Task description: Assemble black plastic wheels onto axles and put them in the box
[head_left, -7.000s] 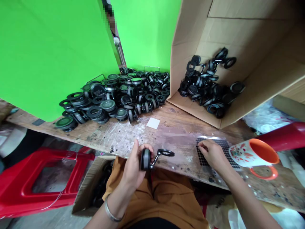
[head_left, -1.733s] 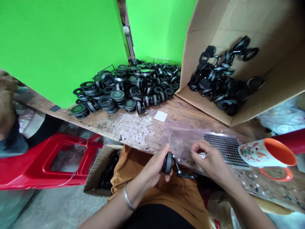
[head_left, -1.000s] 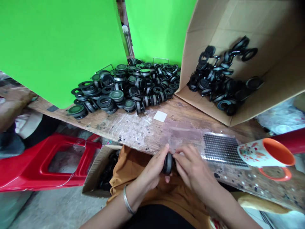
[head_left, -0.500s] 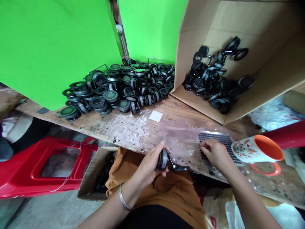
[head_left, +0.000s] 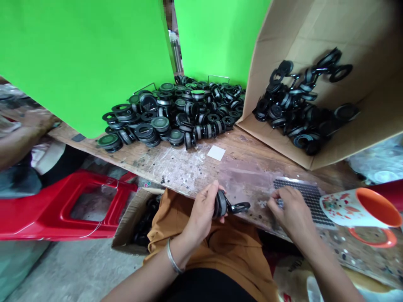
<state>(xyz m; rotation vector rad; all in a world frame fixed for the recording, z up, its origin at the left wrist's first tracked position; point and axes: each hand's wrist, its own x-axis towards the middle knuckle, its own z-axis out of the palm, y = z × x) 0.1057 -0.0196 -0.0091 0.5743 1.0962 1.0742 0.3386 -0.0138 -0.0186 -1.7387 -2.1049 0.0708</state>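
My left hand point(head_left: 205, 205) is closed around a black round holder point(head_left: 221, 204) with a ribbed grey-black rim. From its side, a short hinged arm ending in a flat black ring point(head_left: 241, 207) points right, over the table edge. My right hand point(head_left: 291, 209) hovers at the left edge of a sheet of small black round stickers point(head_left: 310, 194), thumb and forefinger pinched together. Whatever lies between those fingertips is too small or hidden to make out. The hand covers part of the sheet.
Similar black holders lie in a large pile point(head_left: 170, 113) at the back, with more inside an open cardboard box point(head_left: 273, 144). A white square card point(head_left: 216, 152) and an orange-and-white mug point(head_left: 343, 207) are on the table. A red stool point(head_left: 67, 209) and another person's arm point(head_left: 22, 134) are left.
The view has swung left, bringing another person's arm in. The holder in my left hand has turned so its ring shows more. My right hand has drawn slightly left across the sheet's edge.
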